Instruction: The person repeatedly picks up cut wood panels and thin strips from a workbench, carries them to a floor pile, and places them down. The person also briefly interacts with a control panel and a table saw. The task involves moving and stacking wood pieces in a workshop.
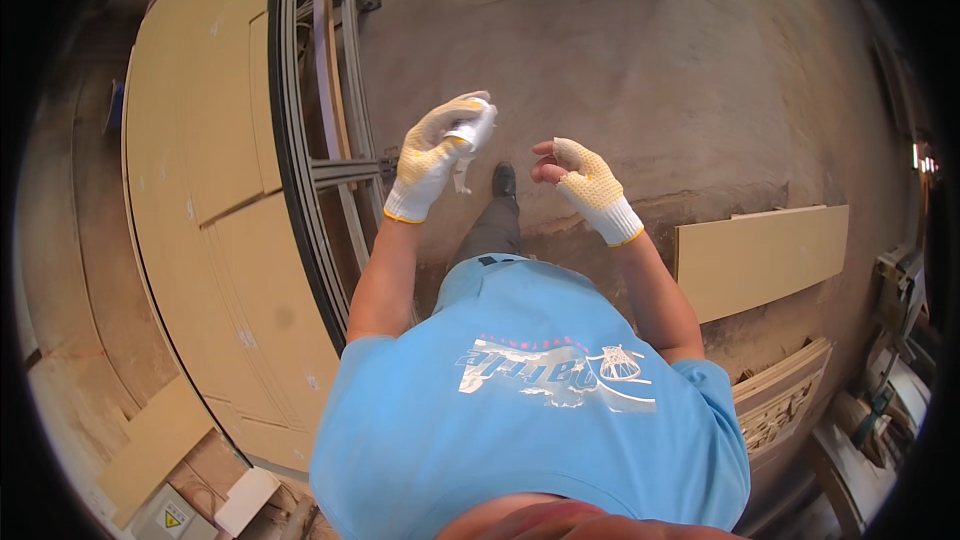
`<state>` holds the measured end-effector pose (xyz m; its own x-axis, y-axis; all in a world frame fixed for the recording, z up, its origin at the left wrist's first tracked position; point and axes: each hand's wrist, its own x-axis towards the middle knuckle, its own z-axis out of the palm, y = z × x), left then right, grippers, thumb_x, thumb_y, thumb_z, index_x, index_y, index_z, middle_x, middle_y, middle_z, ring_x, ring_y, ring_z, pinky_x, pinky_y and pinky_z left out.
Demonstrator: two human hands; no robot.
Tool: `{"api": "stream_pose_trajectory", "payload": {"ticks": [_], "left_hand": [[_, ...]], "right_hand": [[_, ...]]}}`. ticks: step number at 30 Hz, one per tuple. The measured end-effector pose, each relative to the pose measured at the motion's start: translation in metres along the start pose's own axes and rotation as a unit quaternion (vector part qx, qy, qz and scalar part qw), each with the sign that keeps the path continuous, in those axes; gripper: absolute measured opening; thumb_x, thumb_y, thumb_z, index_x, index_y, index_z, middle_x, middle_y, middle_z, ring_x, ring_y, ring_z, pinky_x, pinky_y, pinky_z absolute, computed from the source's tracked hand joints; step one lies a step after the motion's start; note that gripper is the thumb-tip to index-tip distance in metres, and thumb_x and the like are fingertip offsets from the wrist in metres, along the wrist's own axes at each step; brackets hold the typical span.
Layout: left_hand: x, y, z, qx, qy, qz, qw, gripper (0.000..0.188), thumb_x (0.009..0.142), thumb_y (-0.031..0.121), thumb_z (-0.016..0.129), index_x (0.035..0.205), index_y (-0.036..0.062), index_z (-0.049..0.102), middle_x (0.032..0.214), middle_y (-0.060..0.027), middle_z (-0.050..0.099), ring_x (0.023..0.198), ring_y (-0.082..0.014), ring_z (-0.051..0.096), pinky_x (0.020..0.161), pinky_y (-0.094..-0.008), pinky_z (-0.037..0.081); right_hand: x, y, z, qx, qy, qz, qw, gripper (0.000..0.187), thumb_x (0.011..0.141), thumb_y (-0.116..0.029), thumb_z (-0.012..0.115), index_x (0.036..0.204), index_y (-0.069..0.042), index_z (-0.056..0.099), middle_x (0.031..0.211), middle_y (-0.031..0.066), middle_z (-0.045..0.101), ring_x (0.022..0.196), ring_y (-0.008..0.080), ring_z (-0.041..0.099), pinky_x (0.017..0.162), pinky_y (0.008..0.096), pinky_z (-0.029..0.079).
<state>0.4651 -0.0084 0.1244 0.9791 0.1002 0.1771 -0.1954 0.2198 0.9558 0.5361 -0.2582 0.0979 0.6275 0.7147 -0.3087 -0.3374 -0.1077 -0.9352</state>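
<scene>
My left hand [430,145], in a white knit glove with yellow dots, is closed round a white bundle [478,128]. A thin ragged strip of it hangs below the palm. Whether it is cloth, paper or tape I cannot make out. To its right, my right hand [585,175] wears a matching glove with bare fingertips showing. Its fingers are loosely bent and slightly apart, with nothing seen between them. Both hands are held up in front of my body, apart from each other, above the floor.
Along my left lies a large beige panel [210,140] with grooved lines, beside a metal frame [290,70] holding a purple-edged strip [326,70]. Right of me are a beige board [765,255] and stacked pieces [785,395]. A grey box with a warning sign [172,518] is at lower left.
</scene>
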Motion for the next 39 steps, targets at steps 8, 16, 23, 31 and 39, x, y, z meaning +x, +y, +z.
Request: {"api": "stream_pose_trajectory", "payload": {"ticks": [8, 16, 23, 31, 39], "left_hand": [[0.174, -0.043, 0.024, -0.03, -0.209, -0.107, 0.972, 0.048, 0.084, 0.013, 0.078, 0.129, 0.0037, 0.063, 0.145, -0.012, 0.054, 0.131, -0.0237, 0.054, 0.109, -0.0379, 0.044], [0.265, -0.06, 0.078, -0.029, -0.179, -0.106, 0.978, 0.084, 0.076, 0.026, 0.087, 0.145, 0.0039, 0.046, 0.143, -0.0154, 0.053, 0.135, -0.028, 0.05, 0.112, -0.0418, 0.041], [0.366, -0.081, 0.059, 0.073, -0.169, -0.077, 0.98, 0.086, 0.073, 0.01, 0.089, 0.146, 0.0027, 0.045, 0.14, -0.0136, 0.055, 0.132, -0.0235, 0.051, 0.112, -0.0398, 0.042], [0.49, -0.102, 0.044, 0.095, -0.157, -0.146, 0.972, 0.081, 0.073, 0.009, 0.087, 0.144, 0.0055, 0.048, 0.133, -0.0091, 0.06, 0.126, -0.0209, 0.055, 0.109, -0.0376, 0.045], [0.565, -0.131, 0.023, 0.077, -0.146, -0.268, 0.949, 0.071, 0.082, 0.012, 0.082, 0.143, 0.0006, 0.048, 0.139, -0.0099, 0.054, 0.129, -0.0218, 0.051, 0.109, -0.0379, 0.043]], "right_hand": [[0.051, -0.036, -0.077, -0.007, 0.19, -0.063, 0.98, 0.04, 0.095, -0.019, 0.067, 0.13, -0.002, 0.058, 0.121, 0.0114, 0.067, 0.112, 0.0187, 0.064, 0.096, 0.0346, 0.051], [0.118, -0.079, -0.167, -0.026, 0.214, -0.142, 0.966, 0.045, 0.091, -0.024, 0.073, 0.128, -0.003, 0.058, 0.122, 0.0114, 0.065, 0.113, 0.0211, 0.062, 0.096, 0.0363, 0.051], [0.202, -0.142, -0.246, -0.039, 0.189, -0.123, 0.973, 0.023, 0.089, -0.004, 0.067, 0.112, 0.0, 0.062, 0.105, 0.0052, 0.064, 0.102, 0.0155, 0.062, 0.092, 0.0308, 0.051], [0.311, -0.205, -0.319, -0.476, 0.077, -0.356, 0.8, 0.031, 0.079, -0.01, 0.071, 0.109, -0.008, 0.069, 0.104, 0.0105, 0.066, 0.089, 0.032, 0.066, 0.075, 0.0415, 0.057], [0.395, -0.171, -0.357, -0.495, 0.06, -0.325, 0.804, 0.027, 0.071, -0.021, 0.075, 0.091, -0.008, 0.062, 0.094, 0.0108, 0.062, 0.083, 0.0349, 0.065, 0.068, 0.0457, 0.055]]}}
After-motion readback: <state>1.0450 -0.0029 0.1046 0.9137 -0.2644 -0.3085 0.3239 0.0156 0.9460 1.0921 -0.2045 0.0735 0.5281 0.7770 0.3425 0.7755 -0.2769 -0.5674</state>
